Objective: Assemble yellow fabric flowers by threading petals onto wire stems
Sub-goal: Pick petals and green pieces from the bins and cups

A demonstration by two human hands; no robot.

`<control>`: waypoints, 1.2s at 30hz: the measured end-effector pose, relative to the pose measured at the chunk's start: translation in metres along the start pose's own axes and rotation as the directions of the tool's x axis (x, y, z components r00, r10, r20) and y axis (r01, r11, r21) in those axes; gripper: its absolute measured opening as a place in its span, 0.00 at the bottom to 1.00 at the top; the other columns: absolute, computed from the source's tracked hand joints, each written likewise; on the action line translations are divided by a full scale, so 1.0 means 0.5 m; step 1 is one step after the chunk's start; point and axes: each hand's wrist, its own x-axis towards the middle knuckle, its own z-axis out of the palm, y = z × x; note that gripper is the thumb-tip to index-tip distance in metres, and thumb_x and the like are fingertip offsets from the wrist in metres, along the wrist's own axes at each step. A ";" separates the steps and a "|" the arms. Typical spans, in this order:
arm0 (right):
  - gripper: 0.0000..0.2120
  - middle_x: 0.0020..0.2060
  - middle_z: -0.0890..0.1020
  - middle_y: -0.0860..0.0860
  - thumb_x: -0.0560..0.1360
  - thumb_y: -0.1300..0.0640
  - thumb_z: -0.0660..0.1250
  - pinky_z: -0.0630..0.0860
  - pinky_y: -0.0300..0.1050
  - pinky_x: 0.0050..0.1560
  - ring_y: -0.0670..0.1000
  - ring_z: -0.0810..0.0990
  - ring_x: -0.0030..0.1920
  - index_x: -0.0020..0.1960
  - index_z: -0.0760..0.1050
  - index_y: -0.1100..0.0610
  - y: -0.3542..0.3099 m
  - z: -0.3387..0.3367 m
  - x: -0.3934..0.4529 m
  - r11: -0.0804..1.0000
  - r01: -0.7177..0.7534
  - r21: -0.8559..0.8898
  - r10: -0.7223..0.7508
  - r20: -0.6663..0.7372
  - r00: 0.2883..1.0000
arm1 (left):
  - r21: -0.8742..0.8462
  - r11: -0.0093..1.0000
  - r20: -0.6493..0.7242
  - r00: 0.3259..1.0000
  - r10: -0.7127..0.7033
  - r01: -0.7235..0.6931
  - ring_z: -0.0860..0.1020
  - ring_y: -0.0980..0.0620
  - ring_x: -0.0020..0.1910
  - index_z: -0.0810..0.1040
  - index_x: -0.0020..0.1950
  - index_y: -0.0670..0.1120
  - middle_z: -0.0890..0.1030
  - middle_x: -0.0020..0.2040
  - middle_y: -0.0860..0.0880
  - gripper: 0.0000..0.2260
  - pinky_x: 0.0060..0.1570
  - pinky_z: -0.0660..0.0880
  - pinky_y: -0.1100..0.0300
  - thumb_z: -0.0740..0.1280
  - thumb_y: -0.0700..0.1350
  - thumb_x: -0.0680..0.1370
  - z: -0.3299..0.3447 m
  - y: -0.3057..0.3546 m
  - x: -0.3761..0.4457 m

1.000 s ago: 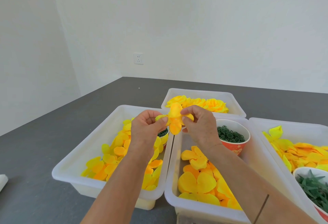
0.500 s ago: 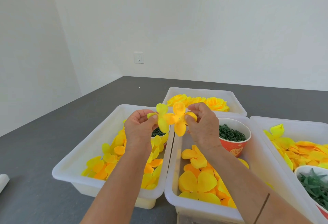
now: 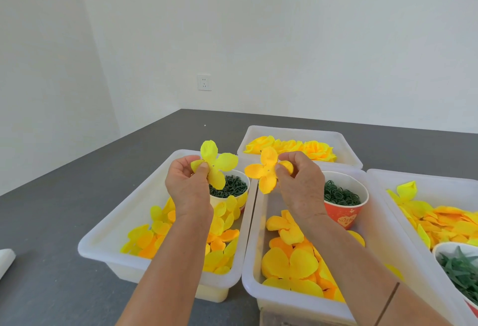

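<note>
Head view: a pale yellow petal piece (image 3: pixel 214 165) is pinched in the left hand (image 3: pixel 187 186), a deeper yellow petal piece (image 3: pixel 266 170) in the right hand (image 3: pixel 300 183), above the near bins. Both look light and floppy; a hold beside the centre hole is judged best.

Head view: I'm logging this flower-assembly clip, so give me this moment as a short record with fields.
left hand: left hand pinches a pale yellow petal piece
right hand: right hand pinches a deeper yellow petal piece
pieces: apart, held above the tubs
left tub: loose petals, cup of dark green parts
middle tub: larger petals, red cup of green rings
far tub: finished yellow flowers
wire stem: none visible in either hand
</note>
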 end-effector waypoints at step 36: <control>0.09 0.36 0.83 0.48 0.72 0.65 0.69 0.78 0.39 0.41 0.44 0.80 0.38 0.40 0.81 0.51 0.053 -0.188 -0.002 0.966 -0.223 0.133 0.191 0.216 0.958 | 0.907 0.367 0.277 0.949 -0.154 -0.205 0.73 0.41 0.58 0.78 0.47 0.49 0.77 0.57 0.44 0.10 0.60 0.71 0.46 0.63 0.37 0.72 -0.014 -0.028 -0.011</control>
